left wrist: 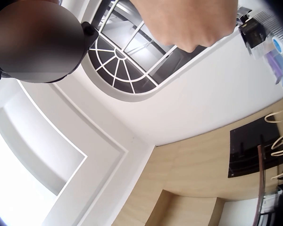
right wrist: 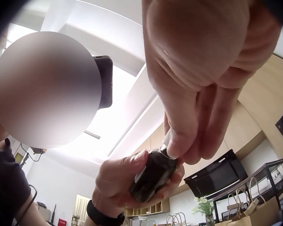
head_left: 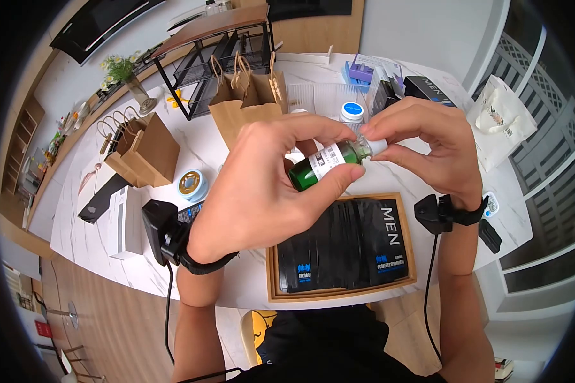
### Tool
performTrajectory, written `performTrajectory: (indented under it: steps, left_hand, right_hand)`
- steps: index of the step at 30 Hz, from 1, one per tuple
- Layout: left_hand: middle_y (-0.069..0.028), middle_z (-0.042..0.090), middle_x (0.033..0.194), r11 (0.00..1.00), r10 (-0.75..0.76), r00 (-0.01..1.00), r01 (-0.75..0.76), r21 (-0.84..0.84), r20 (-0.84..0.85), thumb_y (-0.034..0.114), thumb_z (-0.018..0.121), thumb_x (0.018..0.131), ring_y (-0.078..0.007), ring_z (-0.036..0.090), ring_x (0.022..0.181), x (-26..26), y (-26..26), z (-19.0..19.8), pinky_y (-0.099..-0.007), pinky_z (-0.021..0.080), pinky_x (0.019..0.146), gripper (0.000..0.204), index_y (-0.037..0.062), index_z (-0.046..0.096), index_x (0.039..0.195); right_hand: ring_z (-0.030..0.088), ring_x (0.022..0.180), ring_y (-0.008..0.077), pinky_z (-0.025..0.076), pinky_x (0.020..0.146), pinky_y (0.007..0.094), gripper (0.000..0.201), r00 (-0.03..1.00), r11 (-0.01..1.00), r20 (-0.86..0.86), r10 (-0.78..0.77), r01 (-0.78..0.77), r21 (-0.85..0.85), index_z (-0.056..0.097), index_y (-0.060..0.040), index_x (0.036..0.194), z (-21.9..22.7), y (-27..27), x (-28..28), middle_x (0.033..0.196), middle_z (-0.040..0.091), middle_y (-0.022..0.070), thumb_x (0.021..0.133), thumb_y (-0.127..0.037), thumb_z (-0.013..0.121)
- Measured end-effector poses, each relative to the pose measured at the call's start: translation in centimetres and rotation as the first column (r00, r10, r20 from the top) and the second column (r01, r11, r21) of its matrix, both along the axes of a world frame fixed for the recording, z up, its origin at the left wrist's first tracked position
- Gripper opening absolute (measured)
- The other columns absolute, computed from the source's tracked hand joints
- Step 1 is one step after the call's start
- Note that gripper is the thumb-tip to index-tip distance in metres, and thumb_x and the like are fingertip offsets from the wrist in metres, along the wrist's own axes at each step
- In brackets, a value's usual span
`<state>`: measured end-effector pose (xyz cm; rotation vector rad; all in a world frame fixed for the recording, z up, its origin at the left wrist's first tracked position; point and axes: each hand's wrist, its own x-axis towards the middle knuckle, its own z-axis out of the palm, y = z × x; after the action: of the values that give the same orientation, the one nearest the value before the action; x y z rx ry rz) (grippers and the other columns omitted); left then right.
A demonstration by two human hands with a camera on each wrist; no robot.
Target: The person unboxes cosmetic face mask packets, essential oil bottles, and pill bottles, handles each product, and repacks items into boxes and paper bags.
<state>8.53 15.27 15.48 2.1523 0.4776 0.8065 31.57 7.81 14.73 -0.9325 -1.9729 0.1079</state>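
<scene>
Left hand (head_left: 268, 185) grips the bottle (head_left: 326, 166), raised near the far edge of the tray (head_left: 272, 274) — right hand (head_left: 431, 137) pinches the cap (head_left: 377, 147) at the bottle's neck. Packets (head_left: 345, 246) lie in the tray — bags (head_left: 236, 121) beyond.

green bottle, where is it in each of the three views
Head: bottle just right of centre, in the left hand.
Left wrist: not in it.
Right wrist: bottle low in the middle, looking dark.
Shared landmark: looped handles of the paper bags, upper left, right edge and lower right respectively.
</scene>
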Motion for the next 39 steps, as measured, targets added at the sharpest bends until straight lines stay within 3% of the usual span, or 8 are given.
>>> performTrajectory:
  steps: [6,8,16,21,23,29,33,39]
  left_hand:
    - [-0.0052,0.071,0.101,0.982,-0.022,0.995,0.003,0.189,0.096,0.005,0.083,0.074,-0.0101,0.06,0.085,0.4,0.2,-0.6,-0.0218,0.054,0.063,0.031,0.001,0.073,0.103]
    - [-0.0048,0.071,0.101,0.979,-0.034,0.994,0.013,0.202,0.102,0.005,0.083,0.074,-0.0098,0.06,0.084,0.7,0.5,-1.0,-0.0217,0.053,0.063,0.031,0.0012,0.073,0.103]
    - [-0.0026,0.071,0.101,1.0,-0.01,0.997,0.008,0.021,0.075,0.008,0.083,0.076,-0.0085,0.061,0.085,1.5,0.7,-1.0,-0.0217,0.051,0.063,0.032,0.0013,0.072,0.106]
    - [-0.0027,0.071,0.1,0.987,-0.018,0.996,0.003,0.163,0.088,0.009,0.083,0.078,-0.0089,0.062,0.085,1.8,1.0,-1.8,-0.0227,0.052,0.065,0.033,0.0008,0.071,0.107]
    - [-0.0032,0.071,0.1,0.987,-0.009,0.996,-0.007,0.163,0.094,0.008,0.082,0.078,-0.0092,0.062,0.087,1.8,0.9,-1.7,-0.0232,0.053,0.066,0.032,0.0006,0.071,0.107]
    - [-0.0047,0.07,0.103,0.986,-0.002,0.99,-0.022,0.168,0.138,0.002,0.08,0.078,-0.0111,0.063,0.092,1.6,1.2,-1.6,-0.0254,0.053,0.076,0.033,-0.0004,0.069,0.11]
    - [-0.0057,0.069,0.106,0.969,-0.01,0.98,-0.04,0.243,0.2,-0.001,0.078,0.079,-0.012,0.063,0.094,1.7,1.5,-1.6,-0.026,0.05,0.085,0.034,-0.0017,0.067,0.112]
    - [-0.0062,0.069,0.105,0.97,0.009,0.977,-0.06,0.237,0.212,0.0,0.079,0.081,-0.0112,0.063,0.094,1.3,1.9,-1.4,-0.026,0.05,0.085,0.033,-0.0023,0.067,0.112]
  right_hand:
    - [0.068,0.07,0.0145,0.054,0.063,0.0251,0.013,0.998,0.987,-0.065,0.007,-0.017,-0.158,0.073,-0.0005,0.099,0.2,-0.1,0.0,0.078,0.07,0.0078,0.087,-0.007,0.074]
    - [0.061,0.061,0.013,0.047,0.056,0.0282,0.015,0.966,0.987,0.225,-0.131,0.148,-0.062,0.072,-0.0002,0.096,0.5,-0.2,-0.1,0.071,0.066,0.0097,0.094,-0.015,0.068]
    - [0.055,0.059,0.0123,0.042,0.055,0.0276,0.019,0.99,0.985,-0.007,-0.144,0.143,-0.093,0.067,-0.0001,0.096,0.1,-0.4,-0.4,0.063,0.057,0.0047,0.098,-0.018,0.06]
    - [0.054,0.059,0.0119,0.041,0.056,0.0266,0.02,0.973,0.951,0.117,-0.196,0.218,-0.217,0.065,-0.002,0.103,0.4,-0.8,0.0,0.066,0.058,0.0052,0.096,-0.02,0.062]
    - [0.052,0.058,0.0115,0.04,0.055,0.0265,0.019,0.952,0.977,0.23,-0.201,0.213,-0.028,0.062,-0.0032,0.103,-0.2,0.1,0.7,0.066,0.057,0.0046,0.094,-0.019,0.065]
    - [0.05,0.055,0.0184,0.039,0.054,0.0298,0.027,0.979,0.972,0.078,-0.187,0.196,-0.13,0.059,-0.0002,0.087,0.2,-0.4,-0.4,0.06,0.053,0.0089,0.098,-0.025,0.06]
    - [0.05,0.055,0.0176,0.039,0.054,0.0297,0.027,0.956,0.942,0.203,-0.212,0.255,-0.217,0.059,0.0005,0.088,0.2,-0.3,0.8,0.064,0.054,0.01,0.098,-0.025,0.06]
    - [0.051,0.058,0.016,0.04,0.056,0.0292,0.025,0.982,0.967,0.045,-0.183,0.188,-0.173,0.059,0.0008,0.092,0.2,-0.2,0.1,0.067,0.055,0.0091,0.099,-0.023,0.058]
